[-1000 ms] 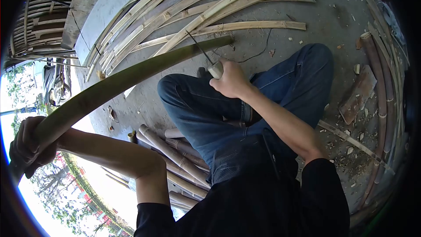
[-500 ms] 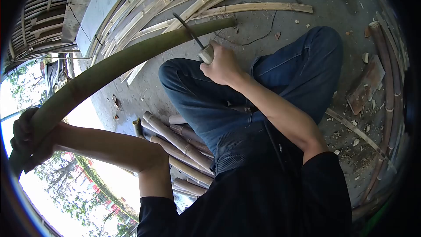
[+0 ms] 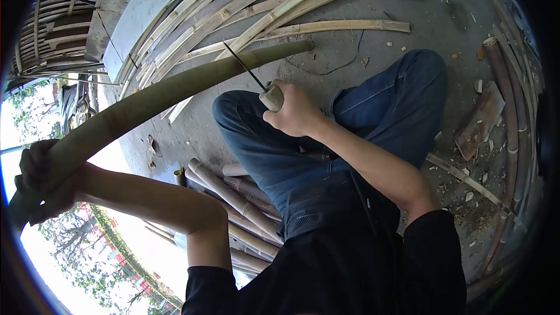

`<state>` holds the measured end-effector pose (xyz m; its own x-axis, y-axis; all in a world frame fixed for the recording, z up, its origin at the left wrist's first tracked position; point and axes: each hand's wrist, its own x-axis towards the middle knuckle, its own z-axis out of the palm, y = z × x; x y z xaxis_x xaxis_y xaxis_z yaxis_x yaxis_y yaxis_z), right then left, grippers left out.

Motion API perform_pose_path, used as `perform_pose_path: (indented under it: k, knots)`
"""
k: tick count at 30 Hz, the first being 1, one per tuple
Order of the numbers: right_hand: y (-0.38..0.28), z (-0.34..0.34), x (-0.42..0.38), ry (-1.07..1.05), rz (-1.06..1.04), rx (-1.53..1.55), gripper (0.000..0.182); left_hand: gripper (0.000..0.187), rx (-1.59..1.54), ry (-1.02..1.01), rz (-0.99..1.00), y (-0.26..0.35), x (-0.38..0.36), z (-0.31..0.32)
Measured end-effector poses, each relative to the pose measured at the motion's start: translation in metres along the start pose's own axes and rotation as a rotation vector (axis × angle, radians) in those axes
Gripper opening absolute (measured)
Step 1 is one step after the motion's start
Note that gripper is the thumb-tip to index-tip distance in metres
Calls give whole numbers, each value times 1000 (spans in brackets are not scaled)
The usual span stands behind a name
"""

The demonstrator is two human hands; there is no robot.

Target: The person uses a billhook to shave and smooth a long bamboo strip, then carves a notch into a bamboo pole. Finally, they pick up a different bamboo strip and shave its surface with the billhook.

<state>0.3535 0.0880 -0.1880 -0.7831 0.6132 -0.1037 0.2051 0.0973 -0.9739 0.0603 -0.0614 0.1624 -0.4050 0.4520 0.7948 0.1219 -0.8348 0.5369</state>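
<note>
A long green bamboo pole [image 3: 154,105] runs from the left edge of the head view up to the floor beyond my legs. My left hand [image 3: 44,178] is closed around its near end. My right hand [image 3: 296,109] is wrapped around the thick pale handle of a knife [image 3: 271,98]. Its thin dark blade, seen nearly edge-on, crosses over the pole close to the far end. The pole's far tip lies at the concrete floor, beside a dark cord or wire.
Many split bamboo strips [image 3: 280,9] lie fanned out ahead. Cut bamboo lengths [image 3: 236,192] are piled left of my crossed legs. At right are a flat rusty plate [image 3: 480,119], scattered chips and long brown poles [image 3: 506,99]. A pale board [image 3: 146,11] leans behind the strips.
My right hand and the knife sit slightly lower in view, and the blade shows at a different angle, looking straighter. The pole's far end has dropped a little. My left hand keeps its grip.
</note>
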Motion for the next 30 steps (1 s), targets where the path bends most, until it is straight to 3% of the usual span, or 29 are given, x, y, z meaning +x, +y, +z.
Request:
perform_pose_path:
  k: [2, 4, 6, 8, 10, 12, 13, 14, 16, 18, 19, 22, 26, 30]
  knots:
    - [58, 2, 14, 95, 55, -109, 41, 56, 37, 88, -11, -5, -7, 7]
    - [115, -24, 32, 101, 294, -351, 44, 56, 65, 91, 22, -3, -14, 4]
    - [114, -52, 32, 47, 280, -401, 46, 56, 122, 123, 38, -5, -14, 0]
    - [69, -74, 27, 47, 299, -354, 42, 56, 232, 209, 29, 2, -19, -6]
    - [78, -79, 32, 98, 256, -367, 47, 57, 250, 236, 30, 7, -24, -13]
    - [85, -78, 29, 193, 369, -450, 55, 58, 332, 246, 57, 11, -30, -17]
    - [81, -68, 24, 206, 388, -779, 67, 58, 333, 253, 60, 13, -32, -19]
    - [78, -60, 21, 203, 387, -783, 67, 59, 312, 215, 56, 15, -33, -20]
    - [59, -41, 18, 339, -137, -616, 75, 60, 296, 181, 45, 6, -33, -7]
    - [37, -20, 17, 226, -207, -378, 82, 61, 656, 410, 189, -11, -33, 18]
    - [35, -9, 19, 187, -207, -356, 84, 61, 659, 408, 190, -5, -30, 10]
    - [40, 19, 27, 161, -152, -375, 87, 62, 156, 78, -40, 11, -20, -10]
    - [38, 37, 34, 167, -47, -303, 96, 61, 383, 177, 63, 16, -15, -17]
    - [33, 42, 30, 209, -100, -249, 97, 61, 317, 115, 29, 21, -11, -29]
